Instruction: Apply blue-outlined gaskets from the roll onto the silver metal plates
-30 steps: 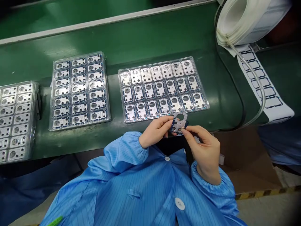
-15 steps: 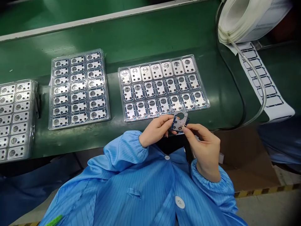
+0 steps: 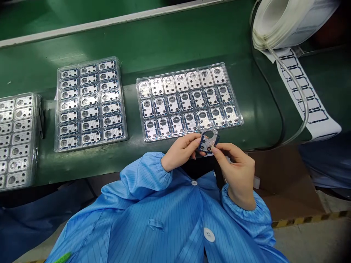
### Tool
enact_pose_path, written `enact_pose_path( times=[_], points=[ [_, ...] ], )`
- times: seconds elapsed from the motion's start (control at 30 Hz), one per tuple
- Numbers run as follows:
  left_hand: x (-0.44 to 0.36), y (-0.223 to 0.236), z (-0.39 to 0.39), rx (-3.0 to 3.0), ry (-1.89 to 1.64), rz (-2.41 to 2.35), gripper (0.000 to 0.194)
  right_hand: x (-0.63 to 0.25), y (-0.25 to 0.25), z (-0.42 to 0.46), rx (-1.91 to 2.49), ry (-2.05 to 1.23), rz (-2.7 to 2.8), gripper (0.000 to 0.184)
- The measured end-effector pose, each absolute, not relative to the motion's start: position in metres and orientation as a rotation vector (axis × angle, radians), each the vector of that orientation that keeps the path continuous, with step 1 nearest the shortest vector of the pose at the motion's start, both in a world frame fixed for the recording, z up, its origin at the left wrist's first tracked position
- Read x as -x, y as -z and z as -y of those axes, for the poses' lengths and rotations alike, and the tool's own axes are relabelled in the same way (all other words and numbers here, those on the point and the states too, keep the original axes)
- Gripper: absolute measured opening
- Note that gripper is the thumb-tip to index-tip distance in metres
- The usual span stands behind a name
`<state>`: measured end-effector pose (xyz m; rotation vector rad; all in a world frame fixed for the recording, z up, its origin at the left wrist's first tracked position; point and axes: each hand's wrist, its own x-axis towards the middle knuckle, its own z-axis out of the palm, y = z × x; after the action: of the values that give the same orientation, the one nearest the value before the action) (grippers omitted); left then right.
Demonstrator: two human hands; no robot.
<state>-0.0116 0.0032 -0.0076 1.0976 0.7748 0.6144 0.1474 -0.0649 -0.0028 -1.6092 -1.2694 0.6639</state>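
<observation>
Left hand, right hand: fingertips pressed together, pinching blue-edged metal plate from both sides; plate has one large hole, held just above belt edge. 12 o'clock: clear tray, three rows of seven similar plates. 10 o'clock: second tray, similar plates. 9 o'clock: third tray. 2 o'clock: label strip running from roll. Beyond: green belt.

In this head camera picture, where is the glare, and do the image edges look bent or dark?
Head view: glare shines on the clear plastic tray, and a pale sheen lies on the green conveyor belt; the held metal plate looks fairly sharp; the pale rail bends slightly, which suggests wide-lens distortion; the lower right corner falls dark.
</observation>
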Motion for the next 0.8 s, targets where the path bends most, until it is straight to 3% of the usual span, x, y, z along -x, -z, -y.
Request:
enact_pose_path(
  times=[0.8],
  points=[
    [0.0122, 0.0059, -0.0038, -1.087, -0.625, -0.779, 0.035, -0.1484, 0.0026, 0.0643, 1.611, -0.652, 1.307, 0.010]
  ],
)
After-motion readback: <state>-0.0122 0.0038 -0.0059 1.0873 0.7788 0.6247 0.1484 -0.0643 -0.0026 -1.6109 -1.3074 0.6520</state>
